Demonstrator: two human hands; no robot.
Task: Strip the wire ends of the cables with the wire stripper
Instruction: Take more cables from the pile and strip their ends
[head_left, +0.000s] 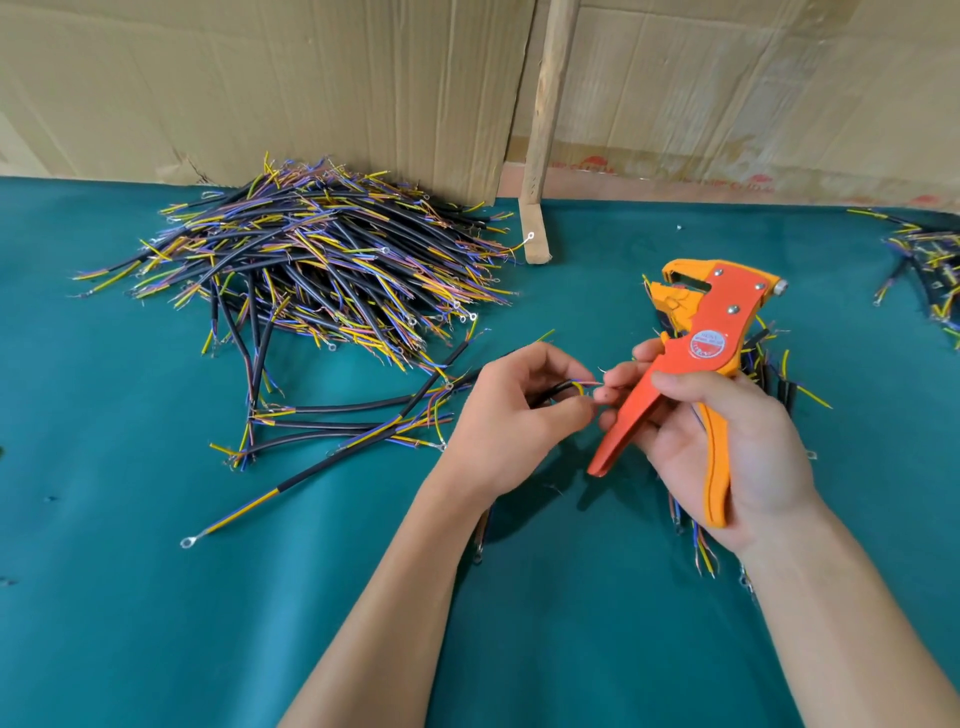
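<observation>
Covering the table is a teal cloth (156, 597), backed by cardboard sheets (260, 78) and a wooden post (545, 130) — a big cable heap (322, 260) lies far left. The left hand (511, 421) pinches one cable (563, 387); the right hand (737, 447) grips the orange wire stripper (701, 343) just beside it.

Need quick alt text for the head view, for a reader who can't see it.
The left hand pinches a black cable while the right hand grips an orange wire stripper above a green table; a cable pile lies behind.
</observation>
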